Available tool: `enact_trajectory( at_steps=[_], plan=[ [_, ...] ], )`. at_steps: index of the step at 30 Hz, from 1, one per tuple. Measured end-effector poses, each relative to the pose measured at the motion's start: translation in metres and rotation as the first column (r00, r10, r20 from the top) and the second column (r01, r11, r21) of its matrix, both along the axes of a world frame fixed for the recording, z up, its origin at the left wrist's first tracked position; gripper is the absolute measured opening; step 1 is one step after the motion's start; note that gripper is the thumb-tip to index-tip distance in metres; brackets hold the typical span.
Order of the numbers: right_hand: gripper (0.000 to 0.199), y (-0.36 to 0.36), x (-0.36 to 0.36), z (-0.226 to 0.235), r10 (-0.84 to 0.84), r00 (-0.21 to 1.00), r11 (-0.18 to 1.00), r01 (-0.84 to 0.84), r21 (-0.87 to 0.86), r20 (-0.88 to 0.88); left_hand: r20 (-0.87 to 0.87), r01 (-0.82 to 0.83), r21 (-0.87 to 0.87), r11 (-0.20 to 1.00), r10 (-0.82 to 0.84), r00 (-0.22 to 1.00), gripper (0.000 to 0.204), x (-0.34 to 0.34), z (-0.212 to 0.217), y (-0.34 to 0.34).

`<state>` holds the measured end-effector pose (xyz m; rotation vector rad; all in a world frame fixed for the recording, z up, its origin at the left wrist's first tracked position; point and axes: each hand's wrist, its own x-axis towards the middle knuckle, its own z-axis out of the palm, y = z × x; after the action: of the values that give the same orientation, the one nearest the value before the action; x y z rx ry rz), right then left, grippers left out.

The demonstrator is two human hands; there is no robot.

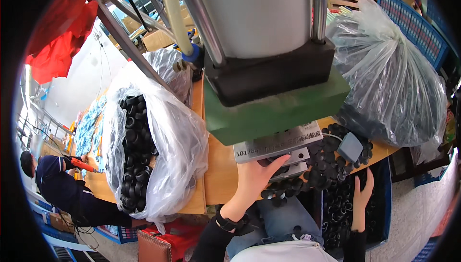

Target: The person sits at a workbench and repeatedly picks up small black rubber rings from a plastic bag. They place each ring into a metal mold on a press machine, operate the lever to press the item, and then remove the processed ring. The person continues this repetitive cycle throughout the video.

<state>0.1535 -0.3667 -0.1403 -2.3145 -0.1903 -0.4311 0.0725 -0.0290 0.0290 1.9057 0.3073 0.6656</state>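
A: Where does the left hand (254,178) lie?

B: At the near edge of the metal plate (278,143), its thumb extended to the right. The fingers are partly hidden, so whether they are clamped on anything cannot be told.

A: And the metal lower block (298,156)?

B: Just beside the left thumb, under the plate. The press's green block (273,117) stands above the plate, beyond the same hand.

A: What of the right hand (362,199)?

B: Its thumb and fingers stand apart, with nothing visible between them. It is over the blue crate (389,195), which contains black rings (337,211).

A: The remaining items?

B: Loose black round pieces (319,168) lie on the table (218,180) between and beyond the hands. A grey-blue box (351,147) sits beyond the right hand; an open clear bag (175,161) of black pieces lies left of the left hand.
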Motion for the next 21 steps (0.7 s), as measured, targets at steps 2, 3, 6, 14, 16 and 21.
enact_trajectory(
  at_steps=[2,3,6,14,16,21],
  plan=[
    [0.051,0.034,0.026,0.036,0.160,0.976,0.984,-0.146,-0.103,0.147,-0.014,-0.007,0.025,1.000,0.007,1.000,0.029,-0.002,-0.007,-0.002],
    [0.049,0.049,0.040,0.048,0.247,0.942,0.962,-0.209,-0.178,0.225,-0.005,-0.019,0.078,0.997,0.019,1.000,0.029,-0.001,-0.012,-0.001],
    [0.044,0.082,0.073,0.055,0.369,0.917,0.878,-0.290,-0.381,0.152,-0.046,-0.039,0.111,0.993,0.045,0.998,0.029,-0.003,-0.014,0.001],
    [0.052,0.083,0.094,0.029,0.467,0.883,0.824,-0.451,-0.343,-0.039,0.027,0.002,0.380,0.925,-0.013,1.000,0.067,-0.038,-0.025,0.013],
    [0.057,0.075,0.086,0.029,0.480,0.877,0.841,-0.453,-0.296,0.024,0.202,-0.124,0.304,0.945,0.063,0.977,0.058,-0.065,-0.015,0.017],
    [0.056,0.119,0.021,0.100,0.526,0.847,0.846,-0.530,0.053,0.073,0.455,-0.701,0.341,0.626,0.542,0.706,0.019,-0.149,-0.025,0.109]
  ],
)
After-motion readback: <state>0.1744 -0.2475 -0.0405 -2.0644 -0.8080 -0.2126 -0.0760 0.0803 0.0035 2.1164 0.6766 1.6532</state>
